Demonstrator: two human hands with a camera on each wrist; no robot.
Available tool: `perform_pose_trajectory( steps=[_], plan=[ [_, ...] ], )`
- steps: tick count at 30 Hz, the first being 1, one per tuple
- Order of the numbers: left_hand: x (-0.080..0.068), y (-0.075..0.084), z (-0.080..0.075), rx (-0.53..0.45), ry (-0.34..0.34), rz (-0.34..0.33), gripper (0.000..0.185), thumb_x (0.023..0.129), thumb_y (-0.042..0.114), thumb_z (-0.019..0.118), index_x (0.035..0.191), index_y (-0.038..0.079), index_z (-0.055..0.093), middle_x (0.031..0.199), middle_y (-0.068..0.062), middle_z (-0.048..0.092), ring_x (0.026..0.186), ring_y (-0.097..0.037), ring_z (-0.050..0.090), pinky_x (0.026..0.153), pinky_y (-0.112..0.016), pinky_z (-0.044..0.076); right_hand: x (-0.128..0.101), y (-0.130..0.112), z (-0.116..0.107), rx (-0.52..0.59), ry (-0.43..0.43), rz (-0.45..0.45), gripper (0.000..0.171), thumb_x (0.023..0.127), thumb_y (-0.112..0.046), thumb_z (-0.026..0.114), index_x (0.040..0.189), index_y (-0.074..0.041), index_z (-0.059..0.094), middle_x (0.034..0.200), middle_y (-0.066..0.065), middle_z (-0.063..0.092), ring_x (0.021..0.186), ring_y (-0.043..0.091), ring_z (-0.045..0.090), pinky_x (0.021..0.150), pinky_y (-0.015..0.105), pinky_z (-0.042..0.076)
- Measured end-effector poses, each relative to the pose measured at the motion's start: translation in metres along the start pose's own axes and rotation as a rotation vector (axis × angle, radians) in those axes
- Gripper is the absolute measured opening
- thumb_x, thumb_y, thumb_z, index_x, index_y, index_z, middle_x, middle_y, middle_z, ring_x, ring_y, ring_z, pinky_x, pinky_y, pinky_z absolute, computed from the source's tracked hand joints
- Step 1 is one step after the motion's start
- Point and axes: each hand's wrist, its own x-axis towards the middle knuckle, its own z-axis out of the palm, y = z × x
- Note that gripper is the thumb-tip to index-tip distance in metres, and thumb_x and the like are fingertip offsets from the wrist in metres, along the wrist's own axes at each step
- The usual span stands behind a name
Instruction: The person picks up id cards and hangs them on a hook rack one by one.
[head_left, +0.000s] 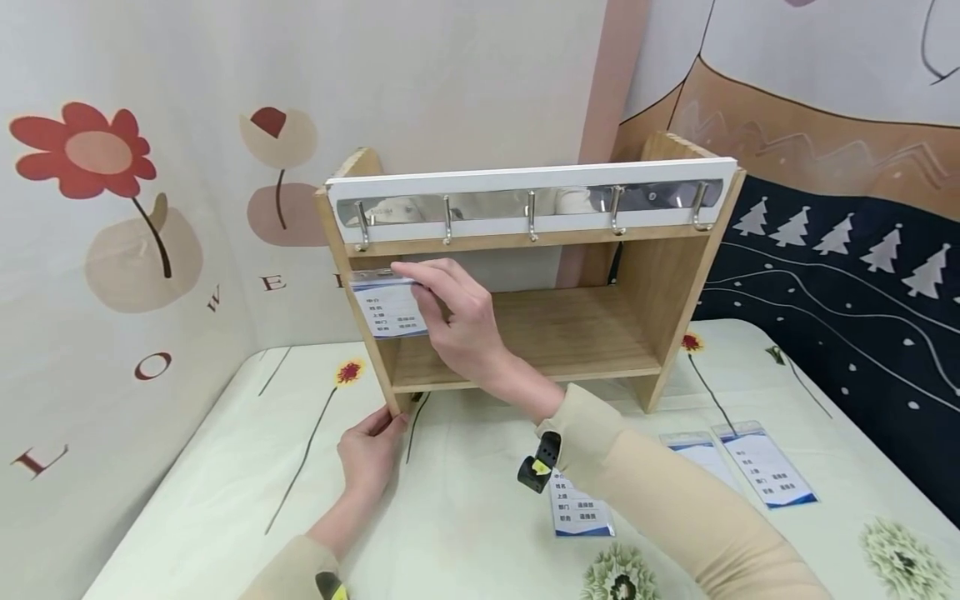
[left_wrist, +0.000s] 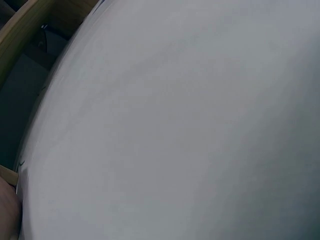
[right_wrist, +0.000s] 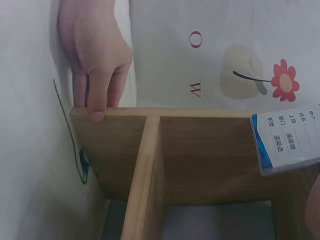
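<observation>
The right hand (head_left: 465,321) pinches the badge (head_left: 386,308) near its top edge, a grip best light and level, while the left hand (head_left: 369,454), holding the rack (head_left: 577,329), ideally braces it.

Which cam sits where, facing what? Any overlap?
Head: on the head, forward and down at the shelf; left hand, right hand and sleeves show.
Left wrist: on that wrist, facing mostly pale cloth, shelf at upper left; a sliver of hand at lower left.
Right wrist: on that wrist, facing the shelf's left end, image turned sideways; left hand shows, plus skin at right edge.
Head and right wrist share: left hand gripping the shelf's foot, badge, red wall flower.
</observation>
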Motion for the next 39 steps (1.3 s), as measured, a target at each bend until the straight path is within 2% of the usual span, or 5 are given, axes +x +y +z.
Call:
perform_pose_trajectory(
  steps=[10, 15, 23, 31, 39],
  plan=[
    [-0.002, 0.004, 0.000, 0.008, 0.006, -0.003, 0.033, 0.094, 0.010, 0.074, 0.126, 0.000, 0.071, 0.117, -0.019, 0.072, 0.103, -0.023, 0.071, 0.071, -0.007, 0.051, 0.009, -0.003, 0.007, 0.003, 0.061, -0.015, 0.023, 0.098, 0.009, 0.059, 0.119, 0.005, 0.068, 0.110, 0.017, 0.069, 0.098, 0.022, 0.063, 0.073, 0.024, 0.051],
    [-0.002, 0.005, -0.001, 0.010, 0.006, -0.002, 0.033, 0.095, 0.010, 0.073, 0.125, -0.001, 0.071, 0.117, -0.020, 0.072, 0.104, -0.024, 0.071, 0.071, -0.007, 0.050, 0.014, -0.005, 0.011, 0.013, 0.079, -0.012, 0.022, 0.099, 0.009, 0.058, 0.117, 0.006, 0.069, 0.109, 0.017, 0.069, 0.099, 0.021, 0.064, 0.076, 0.023, 0.052],
    [-0.001, 0.004, -0.001, -0.010, 0.003, -0.020, 0.034, 0.094, 0.010, 0.074, 0.126, -0.001, 0.071, 0.117, -0.020, 0.072, 0.100, -0.015, 0.070, 0.072, -0.007, 0.051, 0.022, -0.008, 0.016, -0.006, 0.087, -0.009, 0.024, 0.100, 0.007, 0.057, 0.120, 0.006, 0.071, 0.112, 0.017, 0.068, 0.096, 0.019, 0.063, 0.076, 0.020, 0.052],
    [-0.002, 0.005, -0.002, -0.014, -0.007, -0.024, 0.035, 0.095, 0.012, 0.074, 0.127, -0.001, 0.070, 0.119, -0.020, 0.071, 0.107, -0.024, 0.070, 0.072, -0.006, 0.050, 0.024, -0.009, 0.019, -0.066, 0.074, -0.030, 0.026, 0.100, 0.009, 0.056, 0.122, 0.010, 0.069, 0.109, 0.019, 0.065, 0.095, 0.021, 0.061, 0.076, 0.019, 0.050],
    [-0.002, 0.003, -0.002, 0.005, -0.016, -0.027, 0.037, 0.095, 0.013, 0.073, 0.130, 0.000, 0.069, 0.120, -0.019, 0.071, 0.109, -0.028, 0.070, 0.075, -0.007, 0.051, 0.026, -0.018, 0.019, -0.075, 0.051, 0.057, 0.028, 0.101, 0.007, 0.055, 0.125, 0.010, 0.067, 0.106, 0.019, 0.063, 0.085, 0.022, 0.056, 0.067, 0.019, 0.044]
  ],
)
